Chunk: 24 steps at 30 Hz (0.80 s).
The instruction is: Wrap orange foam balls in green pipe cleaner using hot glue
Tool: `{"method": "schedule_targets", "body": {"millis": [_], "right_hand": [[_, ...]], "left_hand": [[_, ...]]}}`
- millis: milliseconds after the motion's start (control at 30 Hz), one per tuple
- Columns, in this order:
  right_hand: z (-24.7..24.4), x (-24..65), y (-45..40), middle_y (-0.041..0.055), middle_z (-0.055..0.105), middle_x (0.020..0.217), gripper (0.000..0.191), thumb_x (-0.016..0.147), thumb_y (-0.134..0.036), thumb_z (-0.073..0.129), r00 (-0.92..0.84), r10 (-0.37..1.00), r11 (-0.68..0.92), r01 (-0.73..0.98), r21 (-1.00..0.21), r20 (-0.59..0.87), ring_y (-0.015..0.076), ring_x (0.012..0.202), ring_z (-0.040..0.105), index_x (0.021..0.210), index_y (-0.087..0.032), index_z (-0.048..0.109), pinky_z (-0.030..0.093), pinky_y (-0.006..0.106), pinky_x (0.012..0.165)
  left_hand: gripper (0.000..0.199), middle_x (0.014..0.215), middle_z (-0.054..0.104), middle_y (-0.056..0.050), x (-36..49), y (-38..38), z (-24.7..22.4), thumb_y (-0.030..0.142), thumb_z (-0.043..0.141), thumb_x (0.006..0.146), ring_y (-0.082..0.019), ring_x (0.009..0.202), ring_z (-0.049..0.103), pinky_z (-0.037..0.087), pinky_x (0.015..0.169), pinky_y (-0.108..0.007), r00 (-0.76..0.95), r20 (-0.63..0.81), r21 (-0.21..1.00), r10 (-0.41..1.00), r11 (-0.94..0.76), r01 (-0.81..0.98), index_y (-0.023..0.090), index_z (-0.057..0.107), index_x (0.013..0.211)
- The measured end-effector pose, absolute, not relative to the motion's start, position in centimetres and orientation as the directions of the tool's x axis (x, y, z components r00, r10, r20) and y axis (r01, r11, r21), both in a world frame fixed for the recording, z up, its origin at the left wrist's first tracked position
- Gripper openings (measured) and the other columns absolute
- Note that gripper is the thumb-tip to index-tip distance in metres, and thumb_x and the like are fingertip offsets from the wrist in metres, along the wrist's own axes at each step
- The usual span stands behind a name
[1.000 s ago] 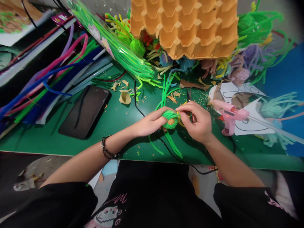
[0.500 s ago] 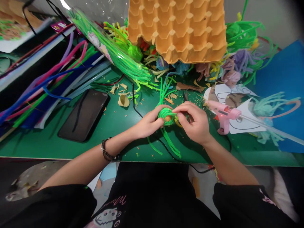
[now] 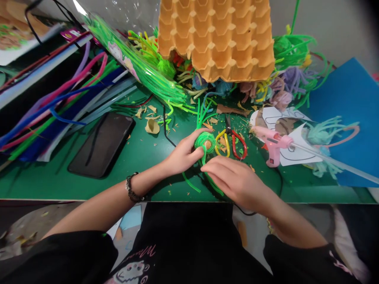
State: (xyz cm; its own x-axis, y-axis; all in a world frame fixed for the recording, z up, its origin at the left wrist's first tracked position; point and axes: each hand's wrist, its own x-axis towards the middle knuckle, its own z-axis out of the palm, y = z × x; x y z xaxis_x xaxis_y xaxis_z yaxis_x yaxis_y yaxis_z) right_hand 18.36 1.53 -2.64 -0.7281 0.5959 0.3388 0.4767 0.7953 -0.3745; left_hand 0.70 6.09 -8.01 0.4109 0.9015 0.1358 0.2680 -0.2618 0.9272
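My left hand [image 3: 187, 153] grips a round coil of green pipe cleaners [image 3: 204, 139] with a brownish spot at its centre. Loose green stems stick out from the coil, upward and down toward the table's front edge. Below and to the right of it, my right hand [image 3: 232, 177] pinches the end of one green pipe cleaner that runs down from the coil. Just beyond that hand lie scissors [image 3: 228, 134] with one yellow and one red handle. A pink glue gun [image 3: 274, 144] rests to their right.
A black phone [image 3: 100, 146] lies at left, beside bundled coloured pipe cleaners [image 3: 56, 106]. At the back, an egg carton [image 3: 217, 39] stands over yarn-like bundles, next to a bag of green pipe cleaners [image 3: 142, 71]. Scraps litter the green table [image 3: 160, 177]; a blue sheet [image 3: 340, 94] is at right.
My right hand has moved from the coil's right side down toward me, drawing the green pipe cleaner along. The scissors it covered now show. My left hand keeps its hold.
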Motion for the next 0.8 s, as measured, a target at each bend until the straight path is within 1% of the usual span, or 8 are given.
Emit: {"method": "schedule_targets", "body": {"millis": [100, 167, 267, 333, 500, 600, 700, 800], "right_hand": [[-2.0, 20.5, 1.0, 0.0042, 0.068, 0.093, 0.013, 0.090, -0.018, 0.050, -0.648, 0.691, 0.717, 0.560, -0.415, 0.319, 0.0152, 0.089, 0.064, 0.100, -0.018, 0.058, 0.052, 0.028, 0.080], [-1.6, 22.5, 0.6, 0.0036, 0.068, 0.092, 0.011, 0.091, -0.023, 0.050, -0.601, 0.774, 0.623, 0.669, -0.405, 0.197, 0.0148, 0.085, 0.065, 0.096, -0.019, 0.059, 0.051, 0.027, 0.075], [-1.3, 26.0, 0.2, 0.0022, 0.068, 0.084, 0.021, 0.091, -0.038, 0.050, -0.536, 0.844, 0.498, 0.806, -0.320, -0.037, 0.0168, 0.072, 0.066, 0.084, -0.022, 0.062, 0.049, 0.030, 0.062], [-1.5, 28.2, 0.0, 0.0016, 0.070, 0.081, 0.026, 0.090, -0.042, 0.050, -0.414, 0.903, 0.373, 0.888, -0.270, -0.113, 0.0173, 0.067, 0.066, 0.080, -0.023, 0.064, 0.048, 0.030, 0.058], [-2.9, 31.8, -0.2, 0.0020, 0.070, 0.065, 0.026, 0.082, -0.048, 0.060, 0.011, 0.999, -0.006, 0.986, -0.169, 0.034, 0.0195, 0.049, 0.062, 0.074, -0.025, 0.066, 0.040, 0.030, 0.042], [-3.2, 31.7, -0.4, 0.0020, 0.064, 0.053, 0.023, 0.081, -0.039, 0.063, 0.067, 0.986, -0.048, 0.991, -0.124, 0.152, 0.0192, 0.042, 0.055, 0.063, -0.024, 0.060, 0.034, 0.031, 0.038], [-3.1, 28.9, -0.6, -0.0013, 0.064, 0.058, 0.016, 0.081, -0.034, 0.063, -0.033, 0.985, 0.078, 0.961, -0.267, 0.167, 0.0156, 0.048, 0.057, 0.069, -0.024, 0.062, 0.039, 0.029, 0.045], [-3.4, 24.4, -0.3, -0.0023, 0.065, 0.064, 0.012, 0.082, -0.030, 0.063, -0.068, 0.961, 0.212, 0.806, -0.553, 0.269, 0.0113, 0.053, 0.056, 0.073, -0.022, 0.064, 0.045, 0.025, 0.052]], "left_hand": [[0.049, 0.097, 0.057, -0.004, 0.7, 6.1, -8.1, 0.019, 0.044, 0.073, -0.015, 0.081, 0.054, 0.047, 0.070, -0.027, 0.373, 0.121, 0.936, 0.920, -0.231, 0.265, 0.016, 0.044, 0.122], [0.045, 0.090, 0.055, -0.003, 0.7, 6.0, -8.2, 0.023, 0.046, 0.074, -0.013, 0.075, 0.052, 0.046, 0.064, -0.025, 0.352, 0.108, 0.946, 0.930, -0.205, 0.249, 0.015, 0.043, 0.118], [0.040, 0.082, 0.052, -0.001, 0.8, 5.8, -8.5, 0.027, 0.047, 0.076, -0.011, 0.066, 0.048, 0.044, 0.057, -0.023, 0.337, 0.082, 0.959, 0.938, -0.166, 0.229, 0.015, 0.043, 0.114], [0.039, 0.082, 0.052, 0.000, 0.8, 5.7, -8.6, 0.026, 0.047, 0.077, -0.010, 0.065, 0.048, 0.043, 0.056, -0.022, 0.337, 0.086, 0.957, 0.938, -0.172, 0.233, 0.016, 0.042, 0.114], [0.042, 0.098, 0.059, -0.005, 0.8, 5.7, -8.2, 0.021, 0.046, 0.072, -0.013, 0.079, 0.055, 0.046, 0.067, -0.025, 0.385, 0.241, 0.881, 0.891, -0.367, 0.297, 0.015, 0.044, 0.113], [0.043, 0.104, 0.061, -0.007, 0.8, 5.8, -8.0, 0.020, 0.043, 0.071, -0.016, 0.085, 0.057, 0.048, 0.071, -0.027, 0.413, 0.292, 0.841, 0.863, -0.437, 0.318, 0.015, 0.045, 0.114], [0.044, 0.109, 0.060, -0.009, 0.8, 5.9, -8.1, 0.018, 0.045, 0.071, -0.018, 0.096, 0.058, 0.049, 0.082, -0.032, 0.397, 0.364, 0.792, 0.842, -0.505, 0.344, 0.014, 0.045, 0.114], [0.043, 0.109, 0.059, -0.009, 0.8, 5.9, -8.2, 0.016, 0.049, 0.070, -0.019, 0.102, 0.057, 0.047, 0.090, -0.035, 0.393, 0.491, 0.697, 0.777, -0.621, 0.357, 0.015, 0.047, 0.113]]}}
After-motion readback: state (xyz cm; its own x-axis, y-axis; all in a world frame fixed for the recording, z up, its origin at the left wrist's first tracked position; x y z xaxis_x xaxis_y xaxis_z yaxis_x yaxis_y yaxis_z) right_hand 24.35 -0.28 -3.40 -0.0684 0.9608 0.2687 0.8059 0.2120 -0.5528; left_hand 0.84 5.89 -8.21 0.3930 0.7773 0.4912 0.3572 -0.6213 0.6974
